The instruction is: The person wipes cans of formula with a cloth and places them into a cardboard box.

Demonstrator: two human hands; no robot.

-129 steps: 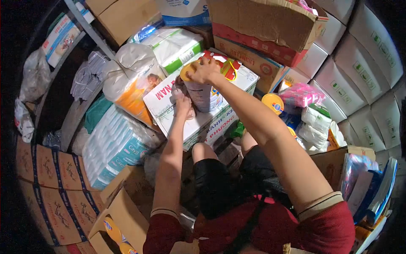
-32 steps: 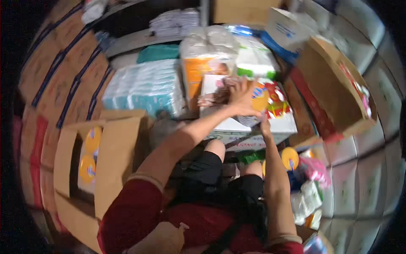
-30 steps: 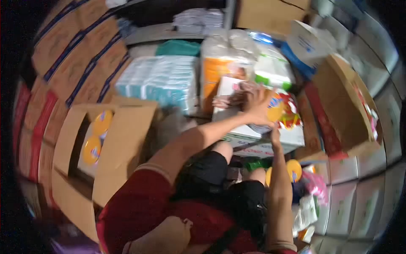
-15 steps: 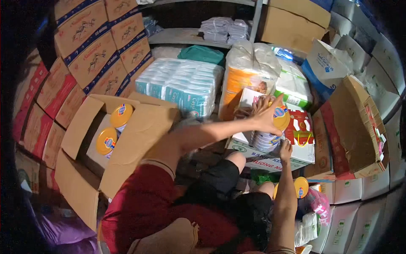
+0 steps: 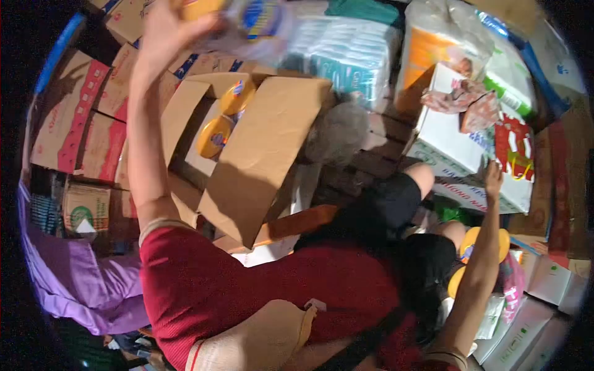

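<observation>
Raised at the top left, my left hand (image 5: 164, 31) is wrapped round a large can (image 5: 260, 21) with a yellow lid; both are blurred by motion. At the near edge of the white printed carton (image 5: 445, 167), my right hand (image 5: 494, 176) has its fingers drawn together, beside a red and white bag (image 5: 513, 145) with yellow handles. Whatever its fingers pinch is too small to make out. Crumpled brownish plastic (image 5: 479, 114) lies on the carton. Two yellow-lidded cans (image 5: 213, 137) stand inside the open cardboard box (image 5: 266, 148).
Teal tissue packs (image 5: 346, 68) are behind the open box. An orange pack (image 5: 421, 55) and a green-white pack (image 5: 510, 77) sit behind the carton. Purple cloth (image 5: 86, 278) hangs at the left. More yellow-lidded cans (image 5: 482, 241) are by my right forearm. Stacked cartons (image 5: 68, 117) line the left side.
My left hand has lifted the can off the white carton and carried it left, past the open box. My right hand stays at the carton's edge. The view has turned left.
</observation>
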